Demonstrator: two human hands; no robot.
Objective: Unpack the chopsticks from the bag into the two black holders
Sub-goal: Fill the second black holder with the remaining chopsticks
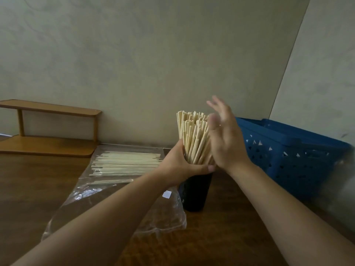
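A black holder (pixel 196 191) stands upright on the wooden table, packed with a thick bundle of pale wooden chopsticks (pixel 192 137) that stick up well above its rim. My left hand (pixel 180 166) grips the bundle just above the holder's rim, fingers wrapped round the front. My right hand (pixel 224 135) is held flat beside the bundle's right side, fingers straight and spread, slightly blurred. To the left lies a clear plastic bag (pixel 107 189) with several loose chopsticks (pixel 124 164) lying flat inside it. Only one black holder is in sight.
A blue perforated plastic basket (pixel 288 156) sits at the right against the wall. A small two-tier wooden shelf (pixel 50 129) stands at the back left. The brown table (pixel 34 189) reaches the wall behind.
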